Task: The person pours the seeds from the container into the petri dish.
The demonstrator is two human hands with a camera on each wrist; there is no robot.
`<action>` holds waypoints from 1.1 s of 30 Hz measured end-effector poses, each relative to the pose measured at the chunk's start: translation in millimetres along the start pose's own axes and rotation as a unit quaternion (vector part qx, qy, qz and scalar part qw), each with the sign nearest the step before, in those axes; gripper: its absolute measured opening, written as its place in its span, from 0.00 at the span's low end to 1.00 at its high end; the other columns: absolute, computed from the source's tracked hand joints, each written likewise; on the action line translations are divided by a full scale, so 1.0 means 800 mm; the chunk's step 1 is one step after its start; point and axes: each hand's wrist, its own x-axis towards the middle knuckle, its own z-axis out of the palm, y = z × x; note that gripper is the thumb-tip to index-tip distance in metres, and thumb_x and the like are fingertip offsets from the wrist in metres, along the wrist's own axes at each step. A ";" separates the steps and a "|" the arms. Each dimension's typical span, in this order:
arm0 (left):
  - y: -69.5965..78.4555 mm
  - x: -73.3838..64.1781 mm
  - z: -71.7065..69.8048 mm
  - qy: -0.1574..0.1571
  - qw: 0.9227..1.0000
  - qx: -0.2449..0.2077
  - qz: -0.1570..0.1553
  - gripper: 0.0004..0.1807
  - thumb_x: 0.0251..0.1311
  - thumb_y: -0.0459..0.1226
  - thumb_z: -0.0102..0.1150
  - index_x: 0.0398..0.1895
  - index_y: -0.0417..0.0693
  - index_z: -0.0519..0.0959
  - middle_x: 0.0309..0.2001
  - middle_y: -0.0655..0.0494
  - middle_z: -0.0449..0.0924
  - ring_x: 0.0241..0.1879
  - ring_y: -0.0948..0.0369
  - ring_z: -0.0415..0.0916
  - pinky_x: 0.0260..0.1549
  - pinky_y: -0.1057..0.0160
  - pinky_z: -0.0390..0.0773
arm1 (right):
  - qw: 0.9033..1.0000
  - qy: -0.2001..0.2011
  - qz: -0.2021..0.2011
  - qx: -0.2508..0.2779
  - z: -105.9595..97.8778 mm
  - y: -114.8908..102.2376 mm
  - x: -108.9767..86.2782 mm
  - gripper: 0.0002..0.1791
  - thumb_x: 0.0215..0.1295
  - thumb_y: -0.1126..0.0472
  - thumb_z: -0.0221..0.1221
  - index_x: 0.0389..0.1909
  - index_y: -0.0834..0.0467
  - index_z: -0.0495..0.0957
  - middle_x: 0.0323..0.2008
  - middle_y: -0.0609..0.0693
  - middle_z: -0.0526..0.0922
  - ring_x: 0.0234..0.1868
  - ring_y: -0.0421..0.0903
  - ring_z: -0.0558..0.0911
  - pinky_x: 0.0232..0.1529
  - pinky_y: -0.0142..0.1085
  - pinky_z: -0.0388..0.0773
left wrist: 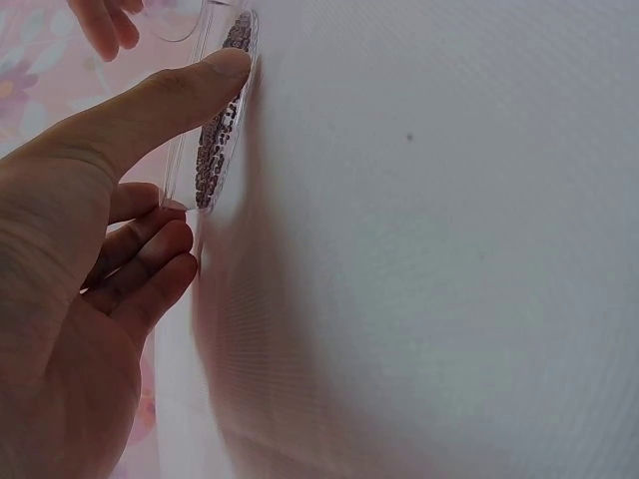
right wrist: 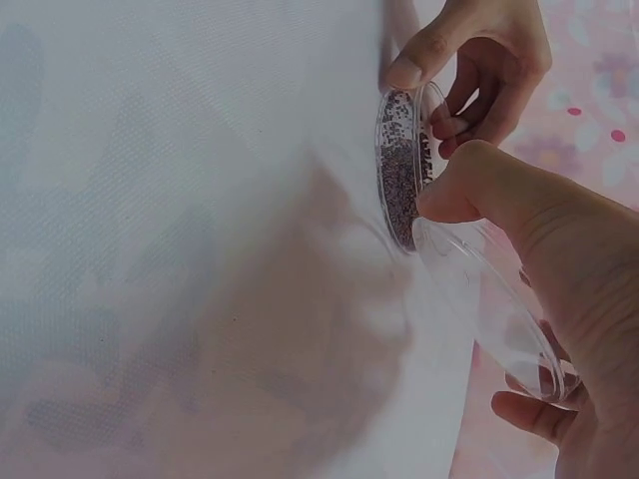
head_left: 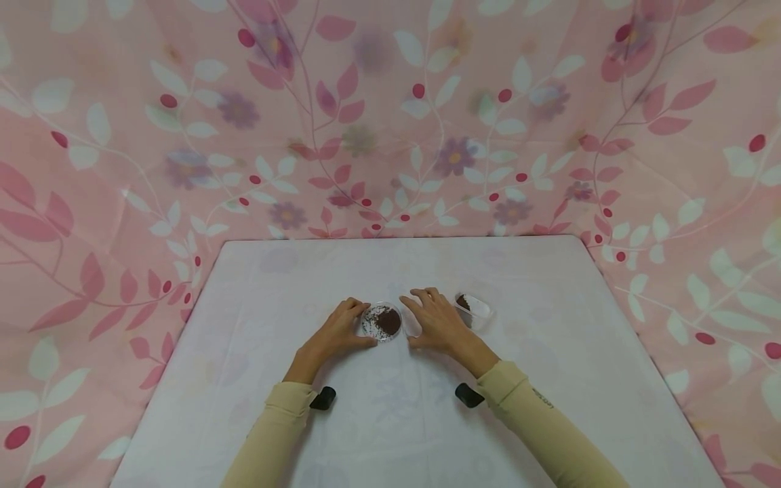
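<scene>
A clear round petri dish [head_left: 373,331] lies on the white-covered table with small dark brown granules [head_left: 388,321] in it, heaped toward its right side. My left hand [head_left: 337,331] grips the dish from the left, thumb at the near rim and fingers at the far rim. Close by on the right, my right hand [head_left: 441,327] holds a clear round lid [right wrist: 494,304] by its edge between thumb and fingers. In the right wrist view the lid is tilted, and its upper edge is right beside the dish. The lid barely shows in the head view.
Behind my right hand stands a clear rectangular plastic container [head_left: 481,309] with more dark granules at its left end. A pink floral cloth [head_left: 390,122] hangs behind the table and along both sides. Black devices [head_left: 469,395] sit at both wrists.
</scene>
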 end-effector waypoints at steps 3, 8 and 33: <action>-0.001 0.001 0.000 0.002 1.000 0.001 0.005 0.45 0.42 0.51 0.78 0.64 0.40 0.74 0.53 0.49 0.74 0.54 0.55 0.71 0.57 0.52 0.73 | 1.000 0.008 -0.009 0.010 -0.002 0.000 0.001 0.47 0.49 0.43 0.70 0.71 0.51 0.66 0.67 0.57 0.70 0.65 0.58 0.69 0.66 0.50 0.67; -0.002 0.001 0.000 -0.003 1.000 -0.004 -0.001 0.45 0.43 0.51 0.78 0.64 0.41 0.73 0.54 0.50 0.74 0.55 0.55 0.71 0.58 0.51 0.73 | 0.999 0.029 -0.028 0.024 -0.003 0.000 0.005 0.47 0.47 0.44 0.71 0.70 0.52 0.67 0.67 0.58 0.69 0.64 0.59 0.69 0.66 0.50 0.67; -0.003 -0.001 -0.001 0.001 1.000 -0.013 0.006 0.44 0.43 0.49 0.78 0.64 0.40 0.73 0.54 0.49 0.74 0.54 0.55 0.71 0.56 0.53 0.74 | 0.980 0.133 -0.085 0.121 0.012 -0.011 0.021 0.49 0.43 0.46 0.76 0.68 0.51 0.65 0.61 0.55 0.68 0.55 0.51 0.75 0.49 0.42 0.81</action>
